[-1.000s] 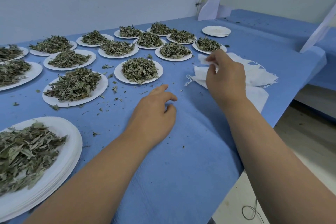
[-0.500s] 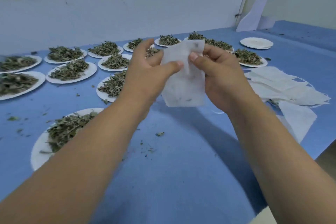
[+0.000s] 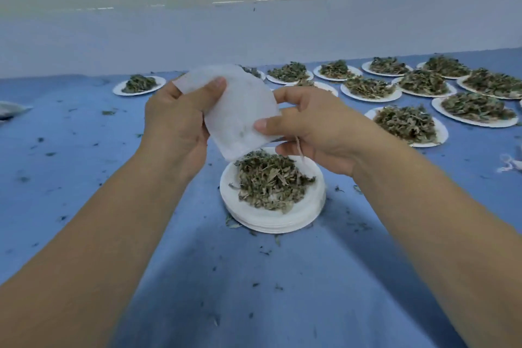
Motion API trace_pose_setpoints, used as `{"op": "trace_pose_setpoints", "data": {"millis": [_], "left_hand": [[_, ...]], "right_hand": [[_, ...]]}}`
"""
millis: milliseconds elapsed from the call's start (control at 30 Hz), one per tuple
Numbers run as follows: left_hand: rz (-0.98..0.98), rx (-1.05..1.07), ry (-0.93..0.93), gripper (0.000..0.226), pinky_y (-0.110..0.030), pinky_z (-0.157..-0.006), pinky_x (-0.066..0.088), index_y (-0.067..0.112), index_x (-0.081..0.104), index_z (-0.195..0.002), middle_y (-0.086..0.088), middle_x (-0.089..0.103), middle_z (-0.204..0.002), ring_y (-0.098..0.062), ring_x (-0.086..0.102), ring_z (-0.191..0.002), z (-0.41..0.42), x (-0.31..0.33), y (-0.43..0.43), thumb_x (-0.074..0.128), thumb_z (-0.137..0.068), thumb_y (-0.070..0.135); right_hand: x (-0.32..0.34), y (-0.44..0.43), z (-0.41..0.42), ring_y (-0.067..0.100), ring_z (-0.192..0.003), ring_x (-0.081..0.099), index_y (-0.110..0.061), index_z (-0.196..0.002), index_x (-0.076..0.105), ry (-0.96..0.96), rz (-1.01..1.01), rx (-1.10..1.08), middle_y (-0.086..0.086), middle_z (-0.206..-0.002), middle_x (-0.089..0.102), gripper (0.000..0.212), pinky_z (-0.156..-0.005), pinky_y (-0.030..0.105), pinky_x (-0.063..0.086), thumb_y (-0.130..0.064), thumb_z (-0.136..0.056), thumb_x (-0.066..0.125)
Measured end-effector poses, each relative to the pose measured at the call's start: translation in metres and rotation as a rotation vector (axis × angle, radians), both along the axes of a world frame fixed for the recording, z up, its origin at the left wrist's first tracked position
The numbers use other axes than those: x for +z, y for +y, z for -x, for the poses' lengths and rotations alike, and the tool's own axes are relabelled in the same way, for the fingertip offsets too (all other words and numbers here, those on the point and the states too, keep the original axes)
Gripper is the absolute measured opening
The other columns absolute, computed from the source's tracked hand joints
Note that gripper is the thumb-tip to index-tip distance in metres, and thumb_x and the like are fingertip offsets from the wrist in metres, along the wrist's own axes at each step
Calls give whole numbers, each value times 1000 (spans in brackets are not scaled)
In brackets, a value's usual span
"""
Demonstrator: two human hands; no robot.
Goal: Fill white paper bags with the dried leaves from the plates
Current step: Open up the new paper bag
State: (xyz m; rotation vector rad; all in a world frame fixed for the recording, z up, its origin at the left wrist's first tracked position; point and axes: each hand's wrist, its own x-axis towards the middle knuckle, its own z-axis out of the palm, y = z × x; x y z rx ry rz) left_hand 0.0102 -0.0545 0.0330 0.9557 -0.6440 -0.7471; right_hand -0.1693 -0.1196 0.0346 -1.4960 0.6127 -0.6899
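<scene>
Both hands hold one white paper bag (image 3: 240, 110) in the air above the table (image 3: 254, 305), which is covered with a blue cloth. The left hand (image 3: 175, 124) grips the bag's upper left edge, with its thumb pressed across the front of the paper and its fingers curled behind. The right hand (image 3: 319, 133) pinches the bag's right edge between thumb and forefinger, the other fingers curled underneath. A thin string (image 3: 300, 150) dangles from under that hand. The bag is tilted, and its lower corner hangs at the far side of a heap of dried leaves (image 3: 268, 182); whether paper and leaves touch cannot be told, nor whether the bag's mouth is open. The heap lies on top of a stack of white plates (image 3: 271, 223), which stands on the table between the two forearms. Farther back on the right, many more plates of leaves sit close together in rows, the nearest plate (image 3: 409, 126) just beyond the right wrist. A lone plate (image 3: 139, 84) with a smaller heap stands apart at the back left. Leaf crumbs (image 3: 265, 253) are scattered over the cloth. A pale wall (image 3: 254, 37) rises behind the table.
</scene>
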Motion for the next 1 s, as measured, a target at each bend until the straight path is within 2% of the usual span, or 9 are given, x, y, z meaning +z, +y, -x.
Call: {"op": "trace_pose_setpoints", "data": {"millis": [200,300,367,467,567,633,700,867,1000], "left_hand": [[-223,229,-103,55,-30,-76,59,18,58,-127,-4,68,-124,-15,68,-96,-60,-7,14,83,-81,34],[-238,537,-687,68,-43,-107,46,33,36,-143,10,41,-147,-12,44,-135,-75,-21,37,70,-84,35],[-85,383,-1127,90,-39,-121,24,38,19,-154,20,17,-161,-11,13,-152,-79,-29,51,63,-77,20],[-155,-18,-1352,112,-44,-122,10,46,-3,-156,34,-4,-160,-2,-16,-151,-79,-32,55,65,-73,15],[-212,-80,-1313,121,-56,-123,8,48,-4,-156,28,16,-160,-1,5,-152,-76,-33,55,80,-74,20],[-197,-73,-1162,118,-42,-123,23,54,1,-154,39,38,-142,9,34,-138,-79,-35,56,81,-72,26],[-182,-26,-1090,112,-13,-104,39,56,7,-152,37,52,-125,9,50,-122,-83,-37,55,80,-70,30],[-203,37,-1135,116,-19,-84,46,58,1,-149,29,51,-125,4,58,-113,-81,-41,51,83,-69,38],[-247,225,-1144,74,-21,-63,48,55,29,-133,38,55,-96,4,56,-88,-82,-41,49,61,-73,25]], "right_hand": [[6,3,-52,16,-64,69,-14,-112,62,-25,61,-168,17,-114,68,39,-56,24,51,-7,-81,84],[4,7,-75,12,-73,64,-19,-105,63,137,267,-208,6,-107,70,33,-61,27,50,-17,-81,86],[6,8,-90,9,-78,61,-21,-97,66,200,326,-183,-2,-98,66,27,-62,28,48,-20,-79,86],[12,12,-112,1,-61,59,-23,-89,67,249,361,-111,-7,-80,64,24,-52,22,45,-20,-76,87],[11,16,-128,5,-54,61,-19,-88,67,243,378,-98,-12,-61,66,23,-48,23,45,-16,-74,84],[9,18,-136,7,-53,65,-16,-91,66,234,340,-79,-11,-59,69,28,-45,22,44,-18,-74,87],[7,18,-141,9,-53,66,-14,-93,64,231,302,-67,-6,-63,71,32,-45,23,43,-22,-75,90],[4,17,-148,11,-54,67,-15,-87,62,153,247,-109,-4,-63,70,27,-42,22,38,-23,-78,86],[5,17,-147,11,-63,71,-15,-90,64,133,127,-105,1,-78,77,28,-53,27,41,-37,-85,82]]}}
